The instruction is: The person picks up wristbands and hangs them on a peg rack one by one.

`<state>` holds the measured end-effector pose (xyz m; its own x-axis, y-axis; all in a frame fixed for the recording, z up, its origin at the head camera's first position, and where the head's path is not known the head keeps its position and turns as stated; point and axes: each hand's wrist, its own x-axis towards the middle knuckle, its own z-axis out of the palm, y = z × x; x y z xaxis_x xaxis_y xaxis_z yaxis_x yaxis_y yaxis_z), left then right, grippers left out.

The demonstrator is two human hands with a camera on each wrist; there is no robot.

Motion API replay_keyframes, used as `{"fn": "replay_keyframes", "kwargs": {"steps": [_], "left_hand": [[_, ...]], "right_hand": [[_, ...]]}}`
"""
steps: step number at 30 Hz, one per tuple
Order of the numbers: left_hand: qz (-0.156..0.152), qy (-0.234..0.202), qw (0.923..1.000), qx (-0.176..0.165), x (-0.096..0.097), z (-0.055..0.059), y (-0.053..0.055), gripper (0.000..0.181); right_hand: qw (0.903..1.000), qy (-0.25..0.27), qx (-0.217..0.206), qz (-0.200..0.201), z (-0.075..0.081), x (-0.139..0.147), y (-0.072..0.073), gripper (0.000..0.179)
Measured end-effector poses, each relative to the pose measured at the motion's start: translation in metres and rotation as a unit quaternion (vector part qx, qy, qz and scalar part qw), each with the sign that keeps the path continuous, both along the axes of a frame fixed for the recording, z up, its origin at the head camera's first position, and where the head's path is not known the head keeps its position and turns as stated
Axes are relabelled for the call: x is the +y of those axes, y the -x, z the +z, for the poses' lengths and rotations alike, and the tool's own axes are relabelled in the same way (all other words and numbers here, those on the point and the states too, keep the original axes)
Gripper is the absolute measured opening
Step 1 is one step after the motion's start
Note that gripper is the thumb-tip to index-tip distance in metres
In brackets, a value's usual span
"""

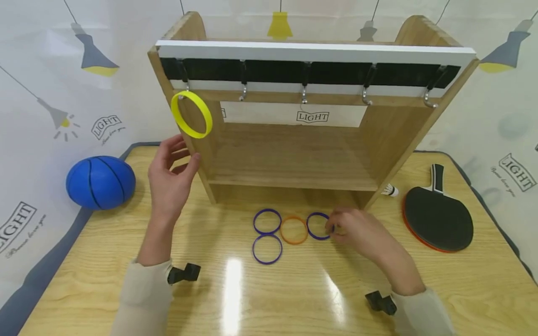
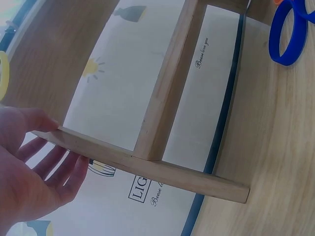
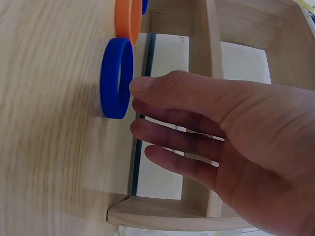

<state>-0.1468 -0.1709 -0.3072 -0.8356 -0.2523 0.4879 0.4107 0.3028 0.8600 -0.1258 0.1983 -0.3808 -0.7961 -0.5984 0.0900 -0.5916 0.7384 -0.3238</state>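
At the left side panel of the wooden shelf (image 1: pixel 294 161), my left hand (image 1: pixel 171 179) holds the panel's edge, thumb in front and fingers behind. A yellow wristband (image 1: pixel 206 114) hangs on the leftmost hook just above it. My right hand (image 1: pixel 363 235) is down at the table, its thumb tip (image 3: pixel 142 86) beside the right-hand blue wristband (image 3: pixel 109 81), fingers loosely bent. Whether it touches the band is hard to tell. An orange wristband (image 1: pixel 294 243) lies left of that band, and two more blue wristbands (image 1: pixel 267 263) lie farther left, one in front of the other.
A row of metal hooks (image 1: pixel 304 95) runs along the shelf's top bar. A blue ball (image 1: pixel 101 182) sits at the left. To the right lie a black table tennis bat (image 1: pixel 438 218) and a shuttlecock (image 1: pixel 390 190), the latter close to the shelf's side.
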Motion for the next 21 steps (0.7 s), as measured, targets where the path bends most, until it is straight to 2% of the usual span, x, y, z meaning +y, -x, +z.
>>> {"fn": "replay_keyframes", "kwargs": {"steps": [6,16,21], "left_hand": [[0.002,0.002,1.0,0.001,0.0,0.0,0.0,0.039],[0.004,0.01,0.9999,-0.003,0.002,0.001,-0.002,0.039],[0.008,0.01,0.9999,-0.002,0.002,0.002,-0.002,0.039]], "right_hand": [[0.9995,-0.015,0.024,0.011,-0.006,-0.004,0.001,0.019],[0.999,-0.044,0.0,0.004,-0.015,-0.005,0.002,0.02],[0.9996,-0.016,-0.024,0.0,-0.011,-0.002,0.004,0.016]]}}
